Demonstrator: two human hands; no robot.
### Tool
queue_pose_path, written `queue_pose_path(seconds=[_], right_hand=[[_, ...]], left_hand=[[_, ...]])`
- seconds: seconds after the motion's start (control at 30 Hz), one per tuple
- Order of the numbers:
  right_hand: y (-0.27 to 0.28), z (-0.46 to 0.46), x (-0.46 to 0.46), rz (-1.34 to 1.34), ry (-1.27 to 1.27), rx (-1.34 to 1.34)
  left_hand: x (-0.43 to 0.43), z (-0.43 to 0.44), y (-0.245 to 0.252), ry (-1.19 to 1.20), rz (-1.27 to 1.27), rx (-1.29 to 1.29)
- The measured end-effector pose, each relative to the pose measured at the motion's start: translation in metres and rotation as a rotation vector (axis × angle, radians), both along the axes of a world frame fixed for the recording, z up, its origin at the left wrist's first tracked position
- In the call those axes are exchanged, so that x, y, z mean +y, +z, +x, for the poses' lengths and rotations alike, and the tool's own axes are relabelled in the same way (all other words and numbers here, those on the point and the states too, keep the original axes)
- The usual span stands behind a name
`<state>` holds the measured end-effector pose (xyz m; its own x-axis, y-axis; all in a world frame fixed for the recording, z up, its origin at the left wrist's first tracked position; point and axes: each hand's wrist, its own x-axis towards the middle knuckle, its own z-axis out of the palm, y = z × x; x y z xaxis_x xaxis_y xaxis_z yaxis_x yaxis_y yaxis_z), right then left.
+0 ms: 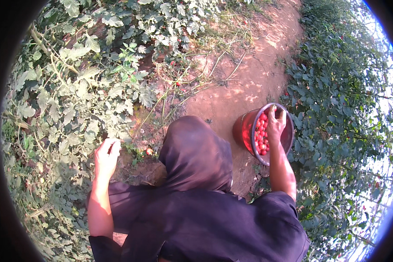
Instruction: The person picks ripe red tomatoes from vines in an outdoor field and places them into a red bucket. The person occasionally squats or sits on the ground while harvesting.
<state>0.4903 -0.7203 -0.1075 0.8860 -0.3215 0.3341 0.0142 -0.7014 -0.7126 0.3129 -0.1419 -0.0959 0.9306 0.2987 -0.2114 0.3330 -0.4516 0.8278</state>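
My right hand (pixel 276 126) reaches over the mouth of a red plastic bucket (pixel 245 129) with a dark rim. Small red tomatoes (pixel 262 134) lie along the bucket's left inner side. A red tomato shows at the right fingertips; whether they grip it is unclear. On the other side, my left hand (pixel 107 157) is raised beside the leafy tomato plants (pixel 82 127), fingers curled towards the thumb. Anything inside its fingers is hidden. Close to it, a pale red tomato (pixel 149 151) lies low among leaves.
A bare dirt path (pixel 249 78) runs ahead between the plants and a dense green row (pixel 334 121) at right. Trailing stems (pixel 216 65) and a few red tomatoes (pixel 178 84) lie at the path's left edge. Dark cloth (pixel 196 154) covers a rounded form in the middle.
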Motion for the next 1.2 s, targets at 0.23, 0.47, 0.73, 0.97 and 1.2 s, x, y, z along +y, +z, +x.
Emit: queue_pose_path(seconds=[0.23,0.47,0.73,0.97,1.2], right_hand=[[0.063,0.041,0.174,0.968,0.458,0.121],[0.088,0.041,0.268,1.002,0.825,0.255],[0.101,0.031,0.306,1.000,0.925,0.308],[0.091,0.033,0.313,0.972,0.962,0.297],[0.041,0.053,0.300,0.615,0.989,0.556]], left_hand=[[-0.009,0.005,0.016,-0.111,0.083,-0.174],[-0.002,-0.005,0.034,-0.089,0.119,-0.232],[0.004,-0.015,0.036,-0.095,0.136,-0.314],[0.005,-0.015,0.036,-0.094,0.142,-0.342],[0.008,-0.015,0.028,-0.105,0.157,-0.301]])
